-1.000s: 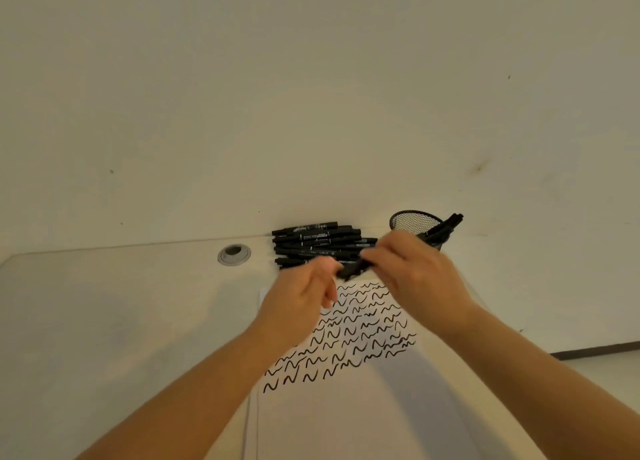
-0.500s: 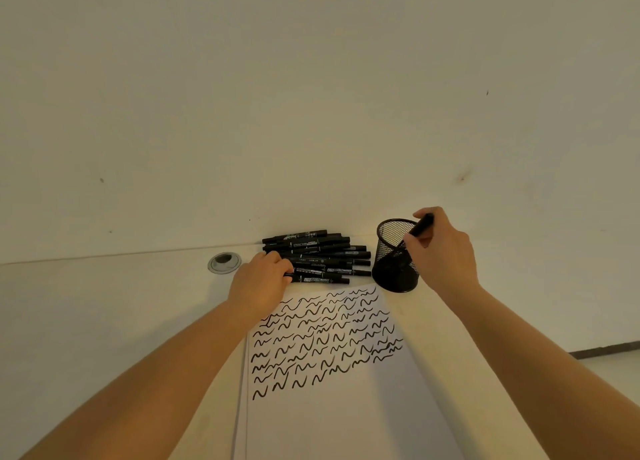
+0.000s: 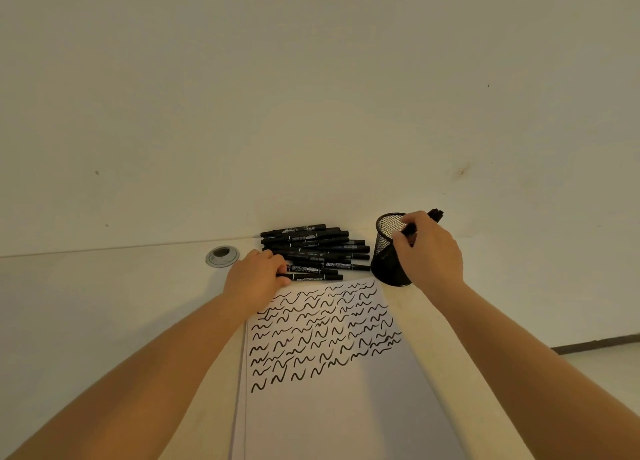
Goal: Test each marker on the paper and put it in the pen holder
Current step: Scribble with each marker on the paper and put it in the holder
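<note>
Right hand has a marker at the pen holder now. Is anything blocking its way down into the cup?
Nothing visible does. The right hand holds the marker tilted over the pen holder, whose open mouth looks clear. The pile of markers lies to its left, apart from the opening.

Left hand: palm down, fingers curled, fingertips pinching the end of a marker; forearm stretched forward
Right hand: raised, fingers closed round a tilted black marker; forearm stretched forward

The right hand holds a black marker over the black mesh pen holder, just left of its grip; the left hand apparently grips the nearest marker in the pile.
</note>
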Available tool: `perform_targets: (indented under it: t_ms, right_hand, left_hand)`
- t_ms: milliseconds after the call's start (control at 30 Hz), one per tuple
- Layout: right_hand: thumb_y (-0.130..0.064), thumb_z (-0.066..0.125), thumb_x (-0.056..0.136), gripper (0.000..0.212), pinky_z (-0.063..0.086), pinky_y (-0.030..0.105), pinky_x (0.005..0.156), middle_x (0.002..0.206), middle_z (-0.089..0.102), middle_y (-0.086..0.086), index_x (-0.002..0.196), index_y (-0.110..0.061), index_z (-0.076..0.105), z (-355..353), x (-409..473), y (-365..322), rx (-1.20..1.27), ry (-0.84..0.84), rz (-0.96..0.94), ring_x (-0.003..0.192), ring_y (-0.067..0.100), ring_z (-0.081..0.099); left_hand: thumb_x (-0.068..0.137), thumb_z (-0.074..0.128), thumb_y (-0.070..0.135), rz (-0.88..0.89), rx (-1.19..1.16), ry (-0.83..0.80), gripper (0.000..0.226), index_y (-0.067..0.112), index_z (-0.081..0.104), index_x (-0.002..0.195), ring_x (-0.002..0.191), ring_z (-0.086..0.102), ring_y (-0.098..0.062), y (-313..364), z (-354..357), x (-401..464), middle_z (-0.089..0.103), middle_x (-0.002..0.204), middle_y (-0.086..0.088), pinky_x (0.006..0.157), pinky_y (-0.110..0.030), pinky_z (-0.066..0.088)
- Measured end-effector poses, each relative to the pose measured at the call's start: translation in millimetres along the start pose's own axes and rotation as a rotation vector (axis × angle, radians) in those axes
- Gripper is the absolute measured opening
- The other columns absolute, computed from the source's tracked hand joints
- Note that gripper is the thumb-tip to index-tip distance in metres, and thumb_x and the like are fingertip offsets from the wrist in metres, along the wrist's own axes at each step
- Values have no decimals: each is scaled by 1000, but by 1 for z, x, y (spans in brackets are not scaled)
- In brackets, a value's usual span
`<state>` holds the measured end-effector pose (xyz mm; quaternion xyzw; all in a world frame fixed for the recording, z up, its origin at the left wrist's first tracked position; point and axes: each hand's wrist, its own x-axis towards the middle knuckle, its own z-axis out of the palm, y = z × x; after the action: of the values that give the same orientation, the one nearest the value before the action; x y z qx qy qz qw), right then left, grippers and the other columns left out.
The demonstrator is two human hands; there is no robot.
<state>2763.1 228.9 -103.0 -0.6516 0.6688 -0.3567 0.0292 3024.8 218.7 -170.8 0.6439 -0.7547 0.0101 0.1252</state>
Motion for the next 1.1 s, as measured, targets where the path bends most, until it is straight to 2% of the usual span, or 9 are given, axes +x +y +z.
perform_targets:
  t_ms: [67,167,233,400,500,667,933,1000,1100]
  right_hand:
    - [-22,55,86,30,40,30,68,114,56,4,115,-14,52,-4,-7,-3,-18,129,-107,104,24,50]
    - [-10,61,80,22,41,33,67,102,58,11,102,-6,59,-14,-28,-15,-2,318,-317,94,30,49]
    - [-9,62,80,14,41,34,71,94,60,9,93,-7,62,-14,-49,-22,18,326,-374,88,28,49]
    - [-34,50,89,8,42,17,61,76,61,-11,93,-33,57,-5,-100,-51,520,-334,-6,71,2,58]
    - [-39,47,90,16,39,17,57,65,61,-10,84,-33,60,2,-120,-62,659,-469,70,54,-5,53]
    - [-34,49,91,25,43,16,48,54,59,-9,77,-23,66,13,-145,-77,838,-541,233,47,2,49]
    - [-28,50,93,27,41,16,46,49,60,-7,72,-19,65,23,-166,-83,902,-535,324,45,1,51]
    - [-29,49,93,28,41,16,46,47,56,-6,73,-16,63,27,-168,-84,944,-470,401,42,3,48]
    - [-32,45,95,30,41,26,53,51,47,-3,73,-14,56,22,-155,-68,1031,-201,648,37,3,43]
  left_hand:
    - [88,50,42,14,-5,17,23,24,55,101,98,46,-15,-2,-4,-3,56,105,4,72,-28,38]
    - [89,50,40,9,-69,59,23,22,56,102,94,49,-15,0,-17,-15,56,101,6,71,-29,40]
    - [90,50,40,-34,-200,58,23,22,55,102,89,52,-13,8,-26,-28,54,95,8,70,-28,42]
    - [90,50,35,-75,-683,-24,4,33,51,87,74,55,3,38,-44,-77,59,80,16,61,-13,36]
    - [89,51,34,-56,-783,-61,10,39,49,80,64,54,9,46,-45,-110,59,73,14,57,-6,39]
    - [90,46,37,32,-720,-78,23,39,48,67,50,46,0,48,-47,-143,50,52,16,49,-13,35]
    - [94,39,30,32,-621,-95,20,31,49,76,50,43,-4,44,-46,-172,47,59,9,47,-16,32]
    - [94,39,33,28,-494,-45,18,27,50,82,54,45,-7,46,-46,-175,48,62,9,51,-22,34]
    - [95,37,35,-3,-291,35,22,21,54,95,71,55,-20,36,-44,-187,57,79,9,63,-35,43]
